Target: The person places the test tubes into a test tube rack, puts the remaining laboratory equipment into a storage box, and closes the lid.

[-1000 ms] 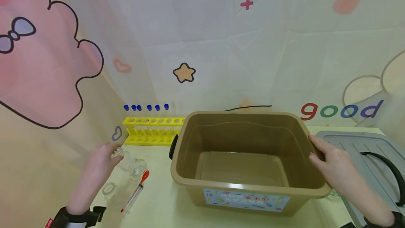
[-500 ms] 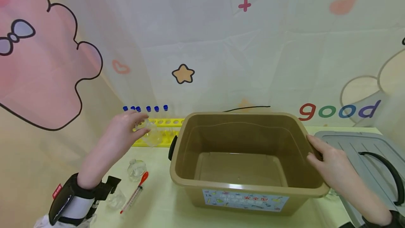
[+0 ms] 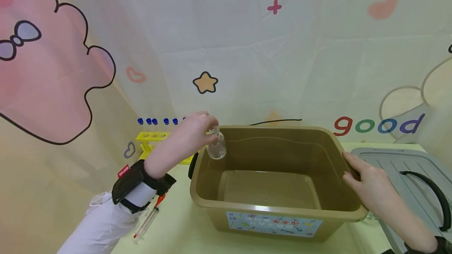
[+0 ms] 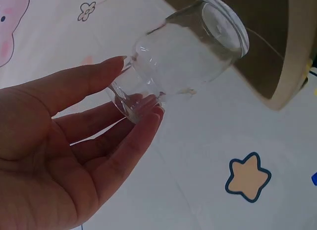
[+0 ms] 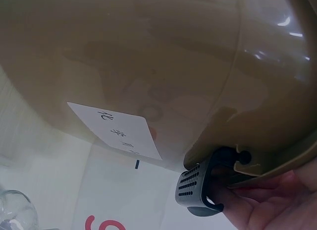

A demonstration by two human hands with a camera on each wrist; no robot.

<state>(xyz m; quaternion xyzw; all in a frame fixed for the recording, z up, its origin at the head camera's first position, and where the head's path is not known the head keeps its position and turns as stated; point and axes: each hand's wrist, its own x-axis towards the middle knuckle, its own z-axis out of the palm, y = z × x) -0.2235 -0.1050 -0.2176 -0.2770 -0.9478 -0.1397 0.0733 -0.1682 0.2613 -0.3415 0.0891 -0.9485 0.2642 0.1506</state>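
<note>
My left hand (image 3: 187, 136) pinches a small clear glass bottle (image 3: 216, 150) by its neck, thumb on one side and fingertips on the other. The bottle hangs base down over the left inner wall of a brown plastic bin (image 3: 268, 207). In the left wrist view the bottle (image 4: 183, 56) looks see-through, its round base pointing toward the bin. My right hand (image 3: 370, 179) grips the bin's right rim, thumb inside. The right wrist view has its fingers (image 5: 247, 205) under that rim, beside a black latch (image 5: 195, 183).
Behind the left arm stands a yellow test tube rack (image 3: 152, 136) with blue-capped tubes. A thin graduated tube (image 3: 150, 220) with a red bulb lies left of the bin. To the right rests a grey lid (image 3: 385, 160) with a black handle. Clear glassware (image 5: 17, 210) stands outside the bin's right side.
My left hand has lifted the bottle from the table's left side and carried it rightward to the bin. My right hand stays on the rim.
</note>
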